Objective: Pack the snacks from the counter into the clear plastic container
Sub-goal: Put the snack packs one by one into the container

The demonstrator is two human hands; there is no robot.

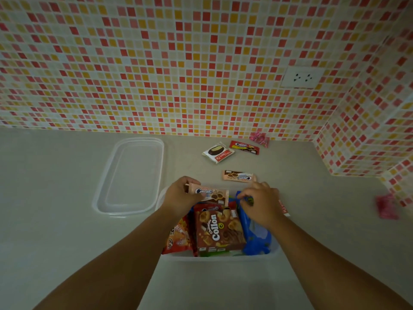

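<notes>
- Head view: the fingers of the left hand [178,194] curl round a peach-coloured foil biscuit wrapper [210,194], holding it over the far end of the clear plastic container [219,258]; the right hand [260,203] pinches the top of a glossy blue snack bag [254,233] standing inside it.
- The container sits at the near edge of the smooth grey counter [55,231], also packed with a brown cardboard Collon box [218,231] and an orange crinkled bag [178,239].
- Its clear rounded-rectangle lid [130,175] lies flat just left.
- Loose on the counter toward the far right corner: one second peach wrapper [238,176], one white Choco Pie packet [218,152], one red wrapper [244,147], two pink sweets [259,138].
- Walls are small glossy mosaic tiles [156,63] with one white socket [301,77].
</notes>
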